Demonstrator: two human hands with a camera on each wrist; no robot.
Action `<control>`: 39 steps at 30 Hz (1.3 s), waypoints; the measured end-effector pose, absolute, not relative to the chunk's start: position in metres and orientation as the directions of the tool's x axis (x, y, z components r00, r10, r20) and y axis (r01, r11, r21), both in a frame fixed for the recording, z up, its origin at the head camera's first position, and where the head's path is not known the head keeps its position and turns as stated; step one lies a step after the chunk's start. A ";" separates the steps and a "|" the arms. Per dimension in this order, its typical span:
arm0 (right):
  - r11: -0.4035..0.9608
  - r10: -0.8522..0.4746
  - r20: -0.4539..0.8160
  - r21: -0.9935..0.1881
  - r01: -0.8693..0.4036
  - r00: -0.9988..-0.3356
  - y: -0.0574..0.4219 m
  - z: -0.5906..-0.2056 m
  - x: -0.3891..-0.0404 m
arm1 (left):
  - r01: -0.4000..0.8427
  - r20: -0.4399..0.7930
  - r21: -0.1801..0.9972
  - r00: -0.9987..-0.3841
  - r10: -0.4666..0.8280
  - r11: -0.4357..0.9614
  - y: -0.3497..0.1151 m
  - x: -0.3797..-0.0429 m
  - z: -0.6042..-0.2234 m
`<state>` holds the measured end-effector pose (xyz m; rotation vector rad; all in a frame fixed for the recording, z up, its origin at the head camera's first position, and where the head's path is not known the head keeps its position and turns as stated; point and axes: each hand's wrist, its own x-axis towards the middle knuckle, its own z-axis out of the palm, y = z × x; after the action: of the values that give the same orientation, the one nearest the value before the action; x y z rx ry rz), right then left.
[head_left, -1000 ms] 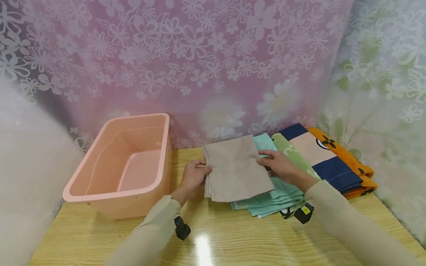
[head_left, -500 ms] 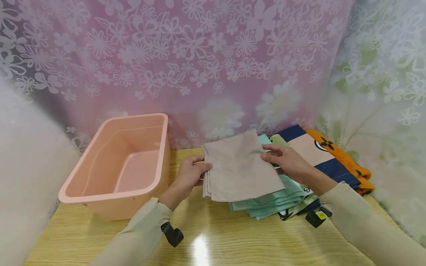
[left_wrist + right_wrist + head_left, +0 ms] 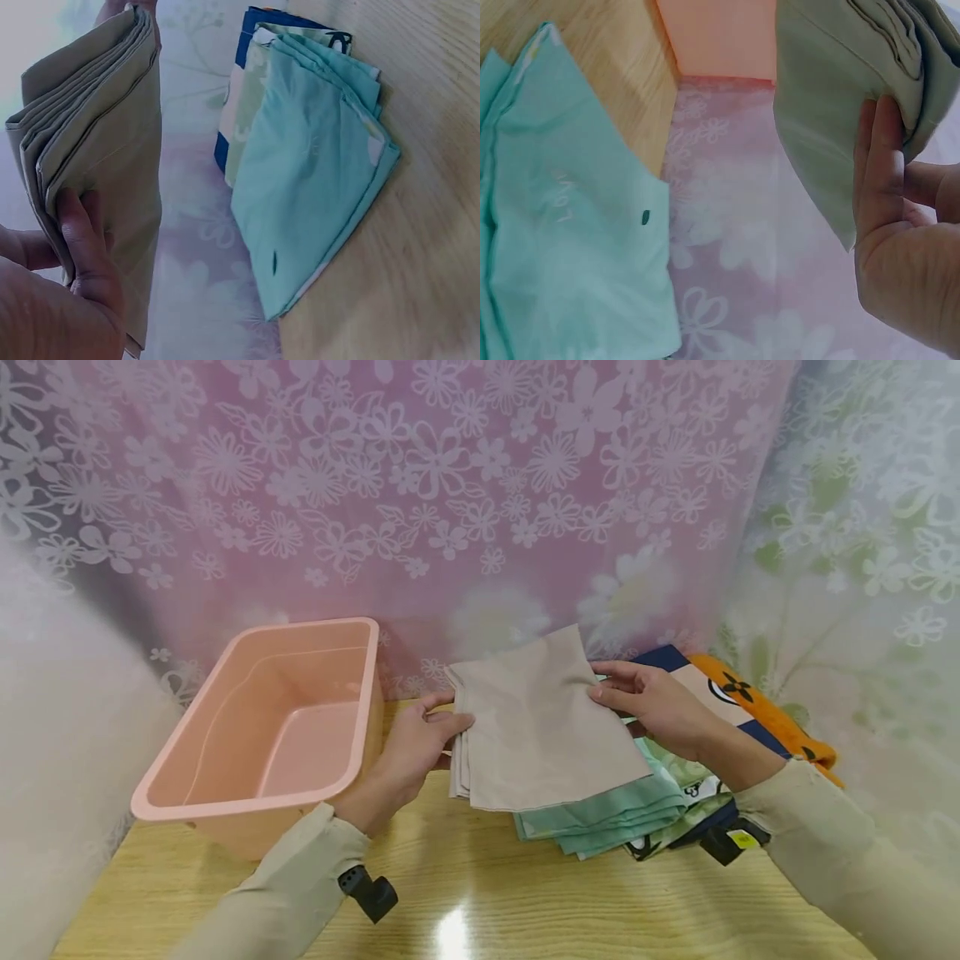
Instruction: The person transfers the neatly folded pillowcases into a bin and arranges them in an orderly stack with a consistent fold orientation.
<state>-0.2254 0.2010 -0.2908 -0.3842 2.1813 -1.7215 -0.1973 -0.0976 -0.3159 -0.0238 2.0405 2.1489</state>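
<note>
A folded beige cloth (image 3: 547,727) of several layers is held up between both hands in the head view. My left hand (image 3: 412,747) pinches its left edge, thumb in front and fingers behind. On the opposite edge my right hand (image 3: 660,706) pinches it the same way. Both wrist views show the cloth raised above the table, its folds bunched at the fingers. Below it lies a folded mint-green cloth (image 3: 315,157), partly hidden by the beige one in the head view. A light green patterned cloth (image 3: 675,768) shows under that.
A pink plastic tub (image 3: 367,710) stands at the left of the wooden table (image 3: 510,902). On the right lie a navy and cream folded cloth (image 3: 705,685) and an orange cloth (image 3: 787,714). A floral curtain (image 3: 420,527) hangs behind.
The beige cloth has risen from the pile, its right side tilting up. Both hands moved with it, the right one a little to the right, uncovering more of the green patterned cloth's front edge.
</note>
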 end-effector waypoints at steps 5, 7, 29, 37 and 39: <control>0.248 -0.433 -0.080 -0.968 -0.034 -0.898 0.186 -0.276 -0.227 | -0.125 -0.125 0.992 -0.987 0.097 0.011 -0.111 -0.192 -0.293; 0.263 -0.439 -0.077 -0.964 -0.046 -0.895 0.181 -0.271 -0.227 | -0.123 -0.126 0.992 -0.988 0.089 0.034 -0.116 -0.192 -0.286; 0.228 -0.420 -0.042 -0.972 -0.061 -0.907 0.141 -0.255 -0.236 | -0.046 -0.082 0.961 -0.989 0.123 0.272 -0.159 -0.209 -0.249; 0.151 -0.422 -0.007 -0.987 -0.062 -0.907 0.113 -0.254 -0.241 | -0.022 -0.076 0.922 -0.989 0.125 0.386 -0.183 -0.216 -0.241; 0.129 -0.421 -0.001 -0.990 -0.059 -0.907 0.104 -0.254 -0.242 | -0.016 -0.080 0.914 -0.987 0.141 0.406 -0.191 -0.217 -0.239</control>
<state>-0.2418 0.1041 -0.2544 -0.4689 2.1300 -1.8464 -0.2171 -0.1907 -0.2393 0.1121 2.5104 1.6343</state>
